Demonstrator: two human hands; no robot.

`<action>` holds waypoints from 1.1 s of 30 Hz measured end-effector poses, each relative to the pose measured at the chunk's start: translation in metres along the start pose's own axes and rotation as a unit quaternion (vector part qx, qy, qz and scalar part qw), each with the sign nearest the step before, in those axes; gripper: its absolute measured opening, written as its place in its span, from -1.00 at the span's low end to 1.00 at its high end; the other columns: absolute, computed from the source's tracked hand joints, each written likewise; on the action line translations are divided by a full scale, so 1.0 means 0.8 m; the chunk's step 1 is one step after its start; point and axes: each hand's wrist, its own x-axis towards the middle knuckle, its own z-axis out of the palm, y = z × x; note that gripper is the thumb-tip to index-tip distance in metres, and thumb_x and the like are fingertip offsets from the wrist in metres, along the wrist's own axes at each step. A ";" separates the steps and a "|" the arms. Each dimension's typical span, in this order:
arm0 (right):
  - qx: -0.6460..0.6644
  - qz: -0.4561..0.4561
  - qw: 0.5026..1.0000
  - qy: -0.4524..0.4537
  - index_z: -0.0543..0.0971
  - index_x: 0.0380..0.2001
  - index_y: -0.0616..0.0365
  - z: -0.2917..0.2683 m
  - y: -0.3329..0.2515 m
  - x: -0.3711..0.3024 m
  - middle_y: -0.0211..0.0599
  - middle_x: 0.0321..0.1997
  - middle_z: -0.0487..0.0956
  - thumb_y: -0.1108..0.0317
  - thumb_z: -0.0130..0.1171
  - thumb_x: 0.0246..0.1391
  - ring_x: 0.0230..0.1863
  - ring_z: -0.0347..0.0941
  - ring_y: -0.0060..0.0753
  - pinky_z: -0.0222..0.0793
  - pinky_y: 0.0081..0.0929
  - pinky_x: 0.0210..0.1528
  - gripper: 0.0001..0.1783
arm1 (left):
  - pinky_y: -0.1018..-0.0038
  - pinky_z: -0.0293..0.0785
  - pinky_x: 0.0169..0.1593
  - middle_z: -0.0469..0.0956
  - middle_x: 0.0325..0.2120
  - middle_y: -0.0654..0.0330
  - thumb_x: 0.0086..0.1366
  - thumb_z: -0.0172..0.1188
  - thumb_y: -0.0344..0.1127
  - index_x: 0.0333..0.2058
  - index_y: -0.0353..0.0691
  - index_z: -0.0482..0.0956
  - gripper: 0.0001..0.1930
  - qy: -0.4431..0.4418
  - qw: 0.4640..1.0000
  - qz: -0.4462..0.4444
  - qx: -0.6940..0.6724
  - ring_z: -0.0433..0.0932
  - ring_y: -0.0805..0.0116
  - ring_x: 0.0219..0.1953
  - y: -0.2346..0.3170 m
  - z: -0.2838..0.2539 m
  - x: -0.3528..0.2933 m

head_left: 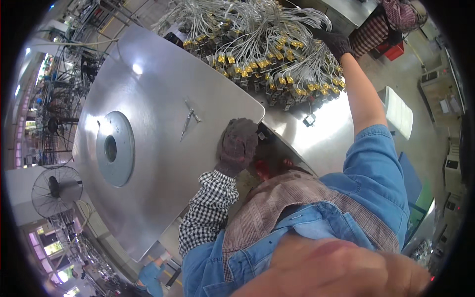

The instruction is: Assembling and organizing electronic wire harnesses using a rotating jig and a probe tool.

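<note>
My left hand (237, 143), in a dark grey glove, is closed at the near edge of the metal table, close to its corner. What it holds, if anything, is hidden. Beside it, just past the edge, is a small dark part (262, 134) with a light spot. My right arm stretches far out to the right. Its dark-gloved hand (337, 43) has its fingers around pale cables (316, 19) at the edge of a big heap. Yellow-tipped connectors (247, 67) hang from many of these cables. On the table lies a slim metal tool (188, 121).
A grey disc with a central hole (123, 148) stands on the metal table (163, 173). A single connector piece (309, 120) lies on the shiny surface to the right. A white chair (397, 113), a red bin (393, 51) and a person in checked clothing (368, 37) are beyond. A fan (55, 190) stands left.
</note>
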 end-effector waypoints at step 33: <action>0.429 0.152 0.887 0.080 0.57 -0.09 0.13 -0.059 -0.022 -0.140 -0.27 -0.29 0.64 0.08 0.30 -0.09 -0.24 0.54 -0.42 0.41 -0.42 -0.11 -0.49 | 0.35 0.31 0.20 0.39 0.10 0.06 0.47 -0.43 0.10 0.22 -0.19 0.21 -0.42 -0.086 0.718 -0.287 -0.628 0.37 0.19 0.13 -0.008 0.314 0.320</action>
